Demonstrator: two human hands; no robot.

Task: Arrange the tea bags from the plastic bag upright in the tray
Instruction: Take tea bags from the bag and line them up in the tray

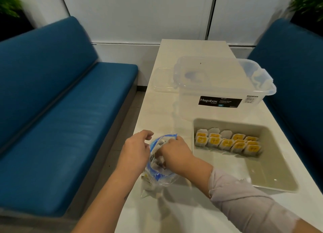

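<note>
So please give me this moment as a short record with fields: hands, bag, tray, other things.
left hand: left hand holds the rim of the plastic bag open
right hand: right hand reaches into the bag mouth, fingers hidden inside
bag: on the table, tea bags still inside
tray: tray right of the bag, tea bags upright in rows at its far end, near part bare
other: clear storage box behind the tray

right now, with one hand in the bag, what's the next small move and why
Probably draw the right hand out of the plastic bag with a tea bag; its fingers are inside the mouth that the left hand holds open. The tray already has upright tea bags at its far end, bare floor nearer.
</note>
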